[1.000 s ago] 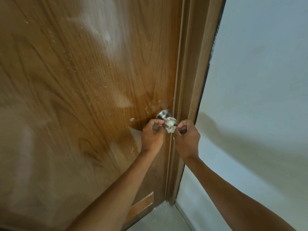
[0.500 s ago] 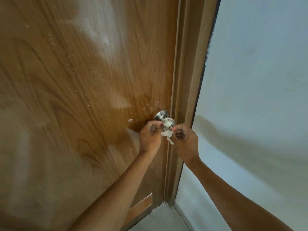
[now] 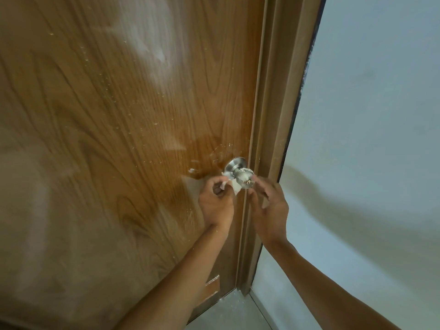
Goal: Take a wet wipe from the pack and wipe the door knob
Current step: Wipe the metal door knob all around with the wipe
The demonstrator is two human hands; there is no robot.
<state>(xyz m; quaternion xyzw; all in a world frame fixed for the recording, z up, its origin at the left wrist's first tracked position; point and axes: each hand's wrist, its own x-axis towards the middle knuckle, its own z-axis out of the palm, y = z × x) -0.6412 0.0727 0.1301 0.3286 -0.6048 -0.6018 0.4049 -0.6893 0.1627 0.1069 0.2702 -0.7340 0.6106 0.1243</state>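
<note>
A round silver door knob [image 3: 242,176] with a keyhole in its face sticks out of the brown wooden door [image 3: 119,139] near its right edge. A small white wet wipe [image 3: 232,183] is bunched against the knob's left and lower side. My left hand [image 3: 215,202] is shut on the wipe, just left of and below the knob. My right hand [image 3: 269,206] is on the knob's right side, fingers spread, fingertips close to the knob. A pale scrap shows at its palm; I cannot tell what it is. The wipe pack is out of view.
A brown door frame [image 3: 273,139] runs down just right of the knob. A pale wall [image 3: 369,139] fills the right side. Grey floor [image 3: 228,310] shows at the bottom by the door's lower corner. White specks dot the door around the knob.
The wipe has shifted from the knob's front to its left side, now in my left hand. My right hand has let go of the wipe and spread its fingers.
</note>
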